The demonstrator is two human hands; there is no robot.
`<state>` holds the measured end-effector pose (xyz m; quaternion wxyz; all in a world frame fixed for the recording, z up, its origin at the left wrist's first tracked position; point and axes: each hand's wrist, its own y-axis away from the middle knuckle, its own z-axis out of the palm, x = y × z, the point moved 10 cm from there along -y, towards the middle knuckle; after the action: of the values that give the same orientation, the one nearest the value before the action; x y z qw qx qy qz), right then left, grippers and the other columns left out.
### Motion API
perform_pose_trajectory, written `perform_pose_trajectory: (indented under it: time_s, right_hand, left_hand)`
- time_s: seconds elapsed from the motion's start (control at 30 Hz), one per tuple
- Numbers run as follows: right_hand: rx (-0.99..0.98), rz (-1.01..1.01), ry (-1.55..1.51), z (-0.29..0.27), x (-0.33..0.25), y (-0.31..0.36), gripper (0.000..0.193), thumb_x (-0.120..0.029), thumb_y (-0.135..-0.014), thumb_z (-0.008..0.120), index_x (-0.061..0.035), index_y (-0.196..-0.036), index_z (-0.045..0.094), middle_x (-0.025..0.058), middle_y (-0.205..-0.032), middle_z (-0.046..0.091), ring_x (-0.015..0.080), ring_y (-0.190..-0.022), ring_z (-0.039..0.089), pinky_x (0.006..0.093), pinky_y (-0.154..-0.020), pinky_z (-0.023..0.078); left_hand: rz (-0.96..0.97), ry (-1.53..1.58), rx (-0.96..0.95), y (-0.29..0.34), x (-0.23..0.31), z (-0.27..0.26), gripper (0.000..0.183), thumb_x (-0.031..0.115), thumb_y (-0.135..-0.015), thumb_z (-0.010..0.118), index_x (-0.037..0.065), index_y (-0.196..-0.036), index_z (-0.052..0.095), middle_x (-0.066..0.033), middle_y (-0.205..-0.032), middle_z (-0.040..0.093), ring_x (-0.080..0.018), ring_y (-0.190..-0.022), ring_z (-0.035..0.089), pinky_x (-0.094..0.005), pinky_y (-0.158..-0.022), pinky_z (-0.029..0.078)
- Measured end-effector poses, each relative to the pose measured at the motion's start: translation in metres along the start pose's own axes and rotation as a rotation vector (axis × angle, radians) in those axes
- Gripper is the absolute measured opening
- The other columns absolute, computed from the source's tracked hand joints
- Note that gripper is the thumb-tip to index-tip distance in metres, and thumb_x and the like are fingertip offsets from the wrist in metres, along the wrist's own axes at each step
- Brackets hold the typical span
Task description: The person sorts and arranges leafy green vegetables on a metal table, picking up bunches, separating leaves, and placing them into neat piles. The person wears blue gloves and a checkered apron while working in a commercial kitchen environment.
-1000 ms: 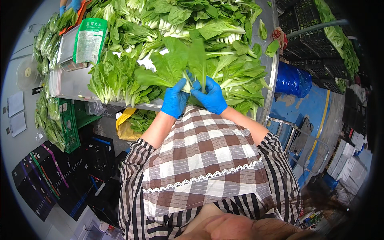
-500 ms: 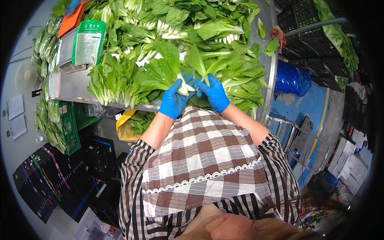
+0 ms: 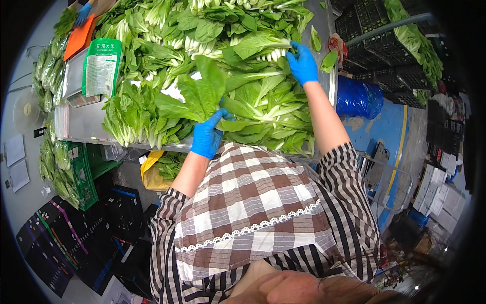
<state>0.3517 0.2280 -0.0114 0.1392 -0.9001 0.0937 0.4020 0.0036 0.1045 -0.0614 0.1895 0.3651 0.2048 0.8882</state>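
Observation:
My left hand [image 3: 206,138], in a blue glove, is closed round the base of a leafy bok choy [image 3: 198,96] at the table's near edge. The broad green leaves fan out above my fingers; the stem end is mostly hidden by the hand. Reaching out to the far right, my right hand [image 3: 302,63], also gloved in blue, is at the white stem end of another bok choy [image 3: 260,43] lying on the pile. Its fingers look curved and apart, with no grip visible. Between my hands lie more loose bok choy [image 3: 268,104], stems and leaves overlapping.
A green-and-white bag [image 3: 102,66] stands at the left beside an orange panel [image 3: 79,38]. Another person's gloved hand [image 3: 82,15] shows at the top left. Black crates [image 3: 390,48] and a blue plastic-wrapped bundle [image 3: 360,96] are beyond the table's metal edge [image 3: 333,76] on the right.
My right hand has left my left hand and moved far to the right over the pile, letting go of a leafy piece. The left hand keeps its bok choy, slightly lower and leftward.

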Motion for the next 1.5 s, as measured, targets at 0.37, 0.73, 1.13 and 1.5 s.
perform_pose_trajectory:
  time_s: [0.37, 0.73, 1.13, 1.5]
  right_hand:
    - [-0.266, 0.205, -0.066, 0.008, -0.003, 0.025, 0.045, -0.029, -0.068, 0.083, -0.0033, -0.1, 0.064, 0.0073, -0.073, 0.063, 0.017, -0.069, 0.06, 0.0303, -0.066, 0.049]
    - [-0.266, 0.109, -0.287, 0.054, -0.123, 0.158, 0.046, -0.035, -0.065, 0.084, -0.0072, -0.081, 0.051, 0.0106, -0.067, 0.057, 0.0221, -0.06, 0.057, 0.0352, -0.055, 0.047]
    - [-0.469, 0.076, -0.282, 0.073, -0.144, 0.174, 0.037, -0.035, -0.07, 0.079, -0.0083, -0.084, 0.058, 0.0118, -0.077, 0.06, 0.0307, -0.063, 0.059, 0.0373, -0.059, 0.049]
    - [-0.389, -0.06, -0.465, 0.061, -0.164, 0.175, 0.022, -0.022, -0.082, 0.071, -0.0056, -0.09, 0.058, 0.0072, -0.083, 0.062, 0.0193, -0.065, 0.058, 0.031, -0.059, 0.047]
  left_hand:
    - [0.4, -0.289, 0.066, 0.019, 0.095, 0.01, 0.025, 0.0, -0.086, 0.063, 0.001, -0.111, 0.058, -0.0086, -0.092, 0.063, -0.0205, -0.079, 0.063, -0.0336, -0.072, 0.052]
    - [-0.022, -0.065, 0.006, 0.011, -0.004, 0.044, 0.029, 0.002, -0.086, 0.066, 0.001, -0.114, 0.058, -0.0082, -0.101, 0.065, -0.0192, -0.088, 0.064, -0.0315, -0.078, 0.053]
    - [-0.019, -0.058, 0.043, 0.012, -0.006, 0.025, 0.033, 0.001, -0.084, 0.067, 0.002, -0.116, 0.059, -0.0084, -0.103, 0.066, -0.0181, -0.087, 0.065, -0.0279, -0.073, 0.053]
    - [-0.186, 0.072, -0.088, 0.009, -0.018, 0.024, 0.043, 0.015, -0.092, 0.061, -0.001, -0.13, 0.047, -0.0148, -0.119, 0.059, -0.0256, -0.107, 0.059, -0.0386, -0.094, 0.049]
